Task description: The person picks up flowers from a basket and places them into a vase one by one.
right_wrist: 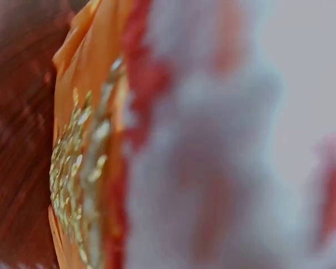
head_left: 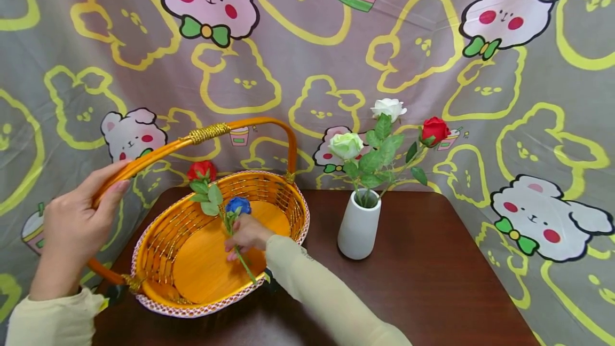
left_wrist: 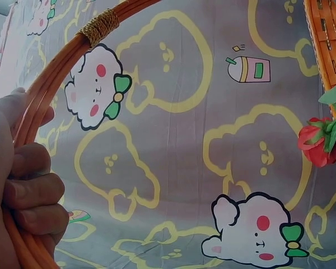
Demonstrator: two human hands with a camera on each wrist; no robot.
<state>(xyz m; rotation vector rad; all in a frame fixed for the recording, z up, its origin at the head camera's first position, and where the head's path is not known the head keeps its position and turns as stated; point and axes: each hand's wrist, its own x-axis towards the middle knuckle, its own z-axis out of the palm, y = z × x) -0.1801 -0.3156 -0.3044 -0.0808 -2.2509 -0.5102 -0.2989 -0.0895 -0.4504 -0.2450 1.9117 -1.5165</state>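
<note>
My left hand [head_left: 79, 220] grips the orange handle [head_left: 259, 120] of a woven basket [head_left: 218, 311] at its left side. The left wrist view also shows these fingers [left_wrist: 36, 190] curled round the handle. Inside the basket my right hand [head_left: 247, 236] pinches the stem of a blue rose [head_left: 238, 205] just below its bloom. A red rose [head_left: 202, 171] leans toward the basket's back rim, its leafy stem running down beside the right hand; I cannot tell whether the fingers hold that stem too. In the right wrist view the basket's rim [right_wrist: 151, 185] is close and blurred; no hand shows there.
To the right of the basket, a white vase [head_left: 359, 231] stands upright on the dark brown table [head_left: 432, 276]. It holds a white rose [head_left: 388, 109], a pale green rose [head_left: 346, 145] and a red rose [head_left: 434, 131]. Behind hangs a patterned cloth [head_left: 298, 57].
</note>
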